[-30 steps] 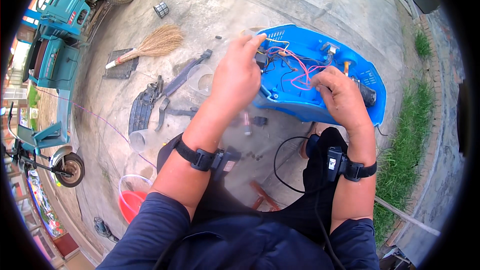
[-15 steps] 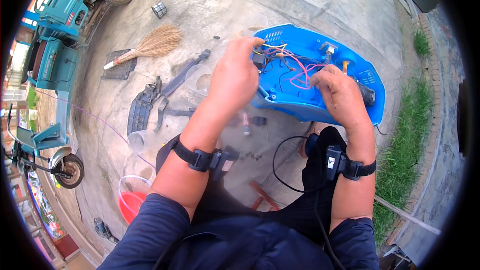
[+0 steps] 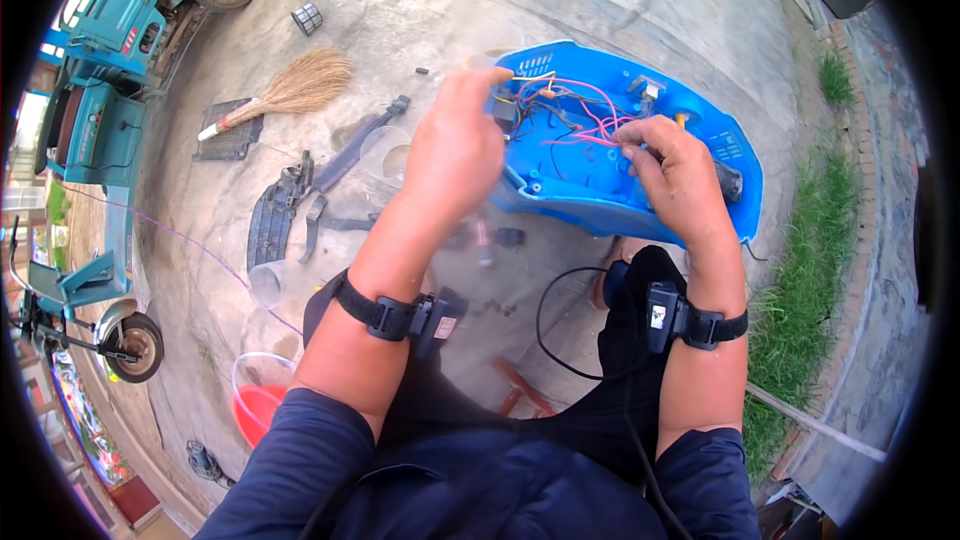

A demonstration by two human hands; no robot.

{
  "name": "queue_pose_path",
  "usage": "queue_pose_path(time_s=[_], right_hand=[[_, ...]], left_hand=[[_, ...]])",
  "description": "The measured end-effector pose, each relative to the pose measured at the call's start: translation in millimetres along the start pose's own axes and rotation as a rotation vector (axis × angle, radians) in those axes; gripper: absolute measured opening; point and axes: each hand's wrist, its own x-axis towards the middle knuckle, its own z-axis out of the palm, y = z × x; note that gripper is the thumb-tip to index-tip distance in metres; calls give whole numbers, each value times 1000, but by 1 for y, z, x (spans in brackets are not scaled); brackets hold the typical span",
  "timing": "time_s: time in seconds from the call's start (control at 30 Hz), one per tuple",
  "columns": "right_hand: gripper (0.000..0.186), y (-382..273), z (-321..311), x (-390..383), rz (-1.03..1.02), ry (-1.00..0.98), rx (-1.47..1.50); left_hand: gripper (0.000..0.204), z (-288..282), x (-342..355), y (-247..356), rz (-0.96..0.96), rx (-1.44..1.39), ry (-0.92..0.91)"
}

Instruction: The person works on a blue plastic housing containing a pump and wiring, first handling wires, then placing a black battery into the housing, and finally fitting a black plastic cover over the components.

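A blue plastic housing (image 3: 590,185), hollow side up, is held tilted in front of me. Loose pink, black and yellow wires, a black block and a dark cylindrical part lie inside it. My left hand (image 3: 458,145) is closed on the housing's left edge, its fingertips by the vent slots; the thumb is hidden. Inside the housing, my right hand (image 3: 680,165) pinches the pink wires (image 3: 600,130) between thumb and forefinger. A white socket-like fitting (image 3: 648,90) sits on the far wall, beyond the right hand.
On the ground to the left lie a straw broom (image 3: 300,88), a dark slatted plastic part (image 3: 275,220) and a clear round container (image 3: 385,155). A red bucket (image 3: 258,410) stands near my left elbow. Teal three-wheelers (image 3: 110,120) are at far left; grass (image 3: 800,310) borders the right.
My right fingers have shifted on the pink wires, which now run straighter with their ends pointing left. The left hand keeps its hold on the housing. The whole view has moved slightly.
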Motion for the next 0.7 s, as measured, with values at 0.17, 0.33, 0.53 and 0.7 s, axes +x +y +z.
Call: queue_pose_path(time_s=[0.17,0.33,0.53,0.7], right_hand=[[17,7,3,2,131,32,156],[15,5,-1,2,215,58,262],[15,3,0,4,225,55,246],[15,4,0,4,222,59,246]], left_hand=[[51,-1,0,1,-10,3,-4],[50,-1,-1,1,-24,1,-13],[48,-2,-1,0,-50,-3,-12],[48,-1,-1,-1,-25,-2,9]])
